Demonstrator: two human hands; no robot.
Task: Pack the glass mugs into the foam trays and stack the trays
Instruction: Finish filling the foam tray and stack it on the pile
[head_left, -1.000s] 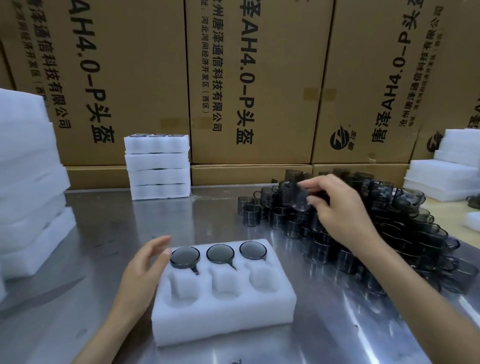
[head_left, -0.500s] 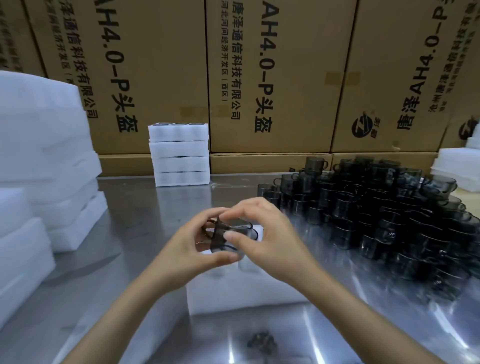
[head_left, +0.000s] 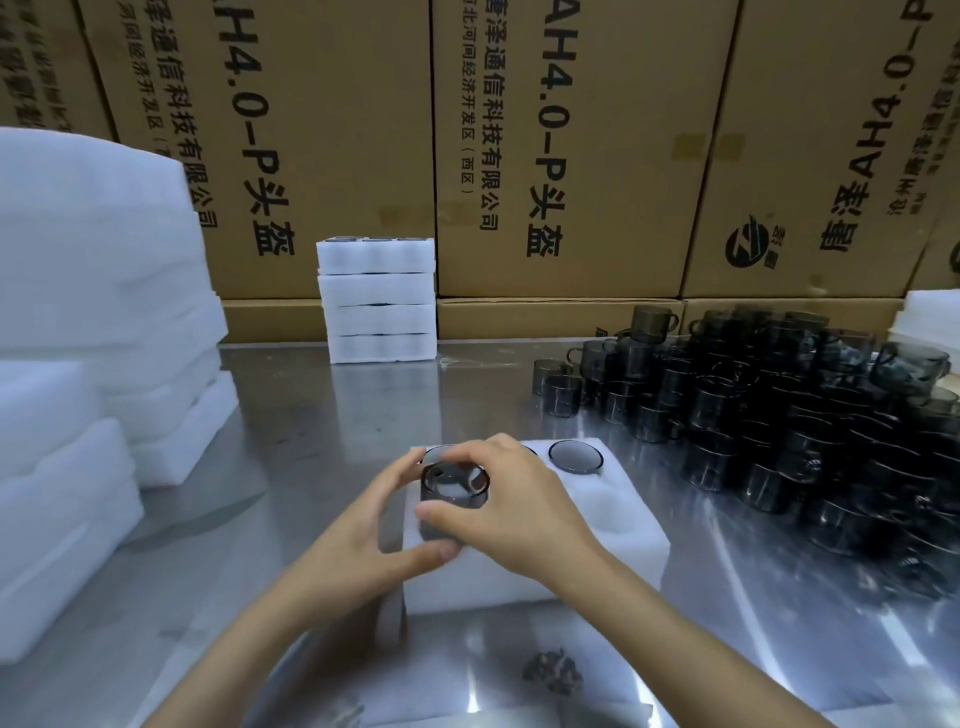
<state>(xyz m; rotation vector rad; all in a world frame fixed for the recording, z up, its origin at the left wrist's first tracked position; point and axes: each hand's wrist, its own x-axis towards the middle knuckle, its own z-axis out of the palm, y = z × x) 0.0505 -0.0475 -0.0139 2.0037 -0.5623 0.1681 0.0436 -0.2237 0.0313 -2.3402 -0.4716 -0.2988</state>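
Note:
A white foam tray (head_left: 618, 525) lies on the steel table in front of me. A smoky glass mug (head_left: 575, 456) sits in its far right pocket; the other far pockets are hidden by my hands. Both hands hold another smoky glass mug (head_left: 455, 486) upright over the tray's near left pocket. My right hand (head_left: 511, 512) curls round its right side, thumb at the front. My left hand (head_left: 366, 540) grips its left side, thumb under it. The near right pocket (head_left: 621, 501) holds nothing.
A big heap of loose glass mugs (head_left: 779, 410) fills the right of the table. A stack of packed foam trays (head_left: 376, 299) stands at the back by cardboard boxes (head_left: 561, 156). Stacks of foam trays (head_left: 93, 322) rise on the left. A dark scrap (head_left: 553, 670) lies near me.
My right hand took a mug from the heap and brought it to the tray. My left hand joined it, and both have lowered the mug toward the near left pocket.

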